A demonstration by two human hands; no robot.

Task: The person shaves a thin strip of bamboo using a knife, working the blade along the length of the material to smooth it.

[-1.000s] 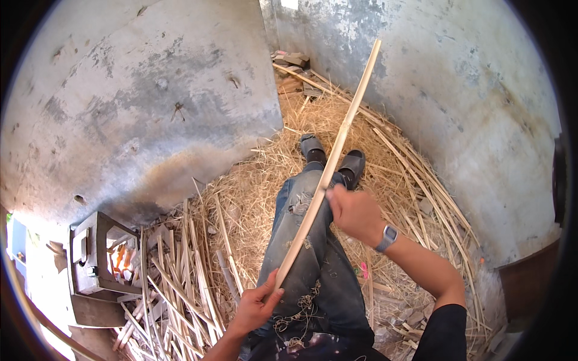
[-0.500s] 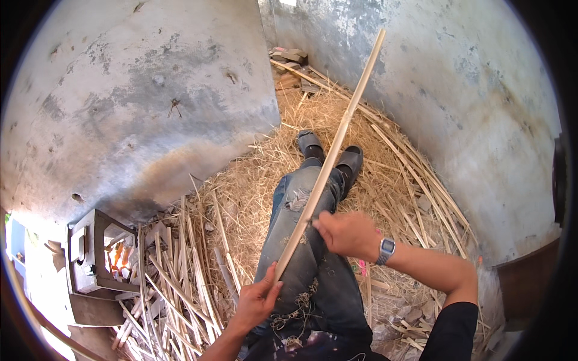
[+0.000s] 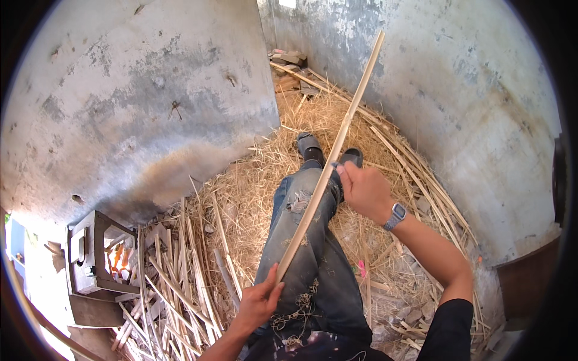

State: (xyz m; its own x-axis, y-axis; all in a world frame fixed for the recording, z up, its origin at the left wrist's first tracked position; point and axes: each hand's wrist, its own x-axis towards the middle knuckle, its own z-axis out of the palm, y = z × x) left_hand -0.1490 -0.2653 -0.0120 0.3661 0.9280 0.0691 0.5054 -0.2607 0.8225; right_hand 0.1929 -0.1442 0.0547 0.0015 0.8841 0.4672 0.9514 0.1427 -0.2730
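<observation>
Pale bamboo, a long thin stick (image 3: 328,162), runs slantwise over the person's jeans (image 3: 307,253), its far end raised toward the grey wall (image 3: 469,102). The left hand (image 3: 259,304) is closed round the near end by the lap; the right hand (image 3: 364,189) grips it midway, above the shoes (image 3: 325,150). A small blade may sit in the right fist, but it is too hidden to tell. To shave or smooth the stick well, I judge the near end should be kept pinned firm, strokes run away from the body and along the grain, and the stick turned a little between passes. Loose shavings (image 3: 259,180) and cut strips (image 3: 174,271) lie all about.
</observation>
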